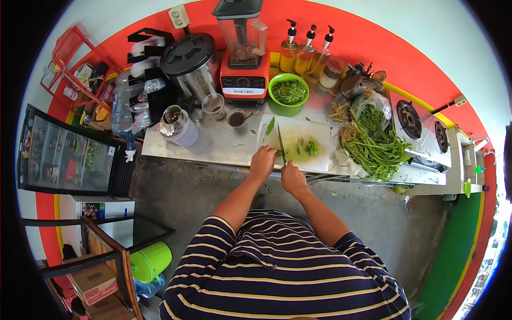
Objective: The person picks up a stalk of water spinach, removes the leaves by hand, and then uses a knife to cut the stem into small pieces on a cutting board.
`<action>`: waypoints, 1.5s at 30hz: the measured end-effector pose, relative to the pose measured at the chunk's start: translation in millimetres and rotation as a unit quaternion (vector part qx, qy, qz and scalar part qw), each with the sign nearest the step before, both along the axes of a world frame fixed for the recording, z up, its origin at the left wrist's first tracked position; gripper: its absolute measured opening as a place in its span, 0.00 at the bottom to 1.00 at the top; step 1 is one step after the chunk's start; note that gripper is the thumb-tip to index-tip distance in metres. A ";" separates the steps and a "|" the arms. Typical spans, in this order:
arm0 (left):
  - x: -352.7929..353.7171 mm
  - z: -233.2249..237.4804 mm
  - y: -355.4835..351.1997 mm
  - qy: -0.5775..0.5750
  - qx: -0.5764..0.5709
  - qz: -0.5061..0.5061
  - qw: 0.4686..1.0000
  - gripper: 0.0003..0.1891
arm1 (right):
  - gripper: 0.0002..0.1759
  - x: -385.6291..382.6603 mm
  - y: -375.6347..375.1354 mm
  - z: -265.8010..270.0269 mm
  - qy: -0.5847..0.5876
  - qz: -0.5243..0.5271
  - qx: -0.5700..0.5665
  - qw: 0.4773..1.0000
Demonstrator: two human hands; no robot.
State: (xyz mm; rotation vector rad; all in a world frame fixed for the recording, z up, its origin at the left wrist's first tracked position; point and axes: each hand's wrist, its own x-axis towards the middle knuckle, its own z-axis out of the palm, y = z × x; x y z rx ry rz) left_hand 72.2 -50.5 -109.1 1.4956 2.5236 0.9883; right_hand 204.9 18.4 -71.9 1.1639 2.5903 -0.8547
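Observation:
My right hand point(293, 178) is closed round the handle of a knife point(281, 140), whose blade points away from me over a white cutting board point(321, 129). At the board's near left edge, my left hand point(263, 162) has its fingers bent round some green leaves point(279, 153), close beside the blade; the fingers partly hide them. Two small heaps of chopped greens point(312, 147) lie on the board right of the knife. A loose leaf point(270, 125) rests near the board's far left corner. Behind the board stands a green bowl point(288, 110) full of chopped greens.
Right of the board lies a pile of long green stalks point(373, 152) with a bag of leaves point(372, 118). A red blender point(244, 80), oil pump bottles point(305, 57) and a large steel pot point(194, 74) line the back. A gas stove point(421, 128) stands far right.

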 end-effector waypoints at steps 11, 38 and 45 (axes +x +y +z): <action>8.0 -3.7 -6.4 -0.012 -0.018 0.006 1.000 0.09 | 0.18 -21.7 18.1 30.1 -0.106 0.062 0.027 0.992; 0.5 -2.8 -9.9 -0.041 -0.003 0.022 0.999 0.11 | 0.21 6.1 28.8 -10.9 -0.001 0.028 -0.016 0.999; 7.3 -1.0 14.3 -0.054 -0.022 0.010 0.998 0.10 | 0.23 36.3 45.7 -6.8 0.039 -0.027 0.003 0.999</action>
